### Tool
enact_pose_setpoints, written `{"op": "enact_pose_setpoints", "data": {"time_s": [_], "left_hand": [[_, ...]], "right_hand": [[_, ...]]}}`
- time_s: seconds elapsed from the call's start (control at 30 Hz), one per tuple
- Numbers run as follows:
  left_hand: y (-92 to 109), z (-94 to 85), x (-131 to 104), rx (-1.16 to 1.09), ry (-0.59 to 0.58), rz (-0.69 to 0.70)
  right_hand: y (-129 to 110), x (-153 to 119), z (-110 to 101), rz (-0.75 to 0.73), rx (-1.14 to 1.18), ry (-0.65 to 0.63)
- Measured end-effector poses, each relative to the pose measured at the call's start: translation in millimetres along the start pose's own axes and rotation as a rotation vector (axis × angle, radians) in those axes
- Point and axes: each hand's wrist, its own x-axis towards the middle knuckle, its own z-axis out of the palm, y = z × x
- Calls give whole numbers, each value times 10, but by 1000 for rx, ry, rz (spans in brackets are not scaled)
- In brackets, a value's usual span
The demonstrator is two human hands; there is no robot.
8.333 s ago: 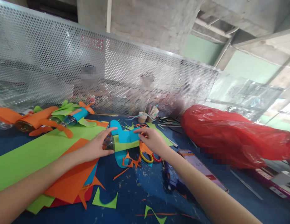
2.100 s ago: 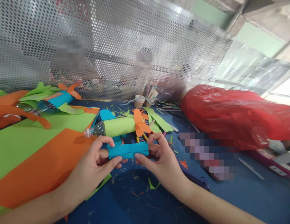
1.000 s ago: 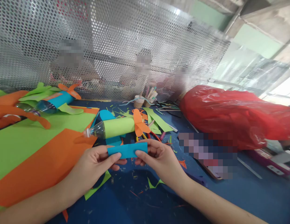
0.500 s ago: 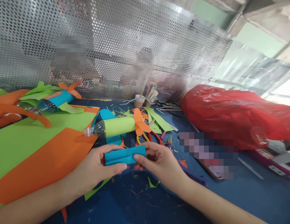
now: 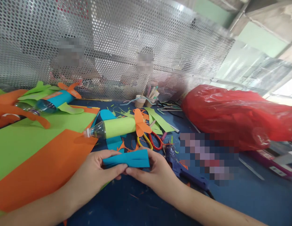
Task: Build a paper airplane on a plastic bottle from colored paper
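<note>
A folded strip of blue paper [image 5: 136,158] is pinched between both my hands, above the dark blue table. My left hand [image 5: 104,166] grips its left part, thumb in front and fingers behind. My right hand [image 5: 152,166] holds the right part the same way, and the two thumb tips nearly meet at the lower edge. Just beyond lies a plastic bottle [image 5: 119,127] wrapped in lime green paper, with an orange paper propeller shape [image 5: 141,122] at its base end. Scissors with red and yellow handles [image 5: 156,141] lie behind my right hand.
A purple glue gun [image 5: 183,171] lies right of my hands. Green and orange sheets [image 5: 49,157] cover the left side, with a blue-wrapped bottle [image 5: 58,100] behind. A red plastic bag [image 5: 230,116] sits at right. Two cups [image 5: 140,102] stand before a perforated metal screen [image 5: 127,40]; people are behind it.
My thumbs have come together at the middle of the blue paper, which now looks pressed flatter there. My right hand has shifted slightly down, and more of the scissors and glue gun shows.
</note>
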Motion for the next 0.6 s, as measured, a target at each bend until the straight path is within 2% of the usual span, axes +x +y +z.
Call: {"op": "enact_pose_setpoints", "data": {"time_s": [0.33,0.6], "left_hand": [[29,30,-21,-90,-44,-39],[8,21,-12,-128,-104,-14]], "right_hand": [[-27,-10,-44,-70,1,-36],[-24,0,-44,-23,59,-42]]}}
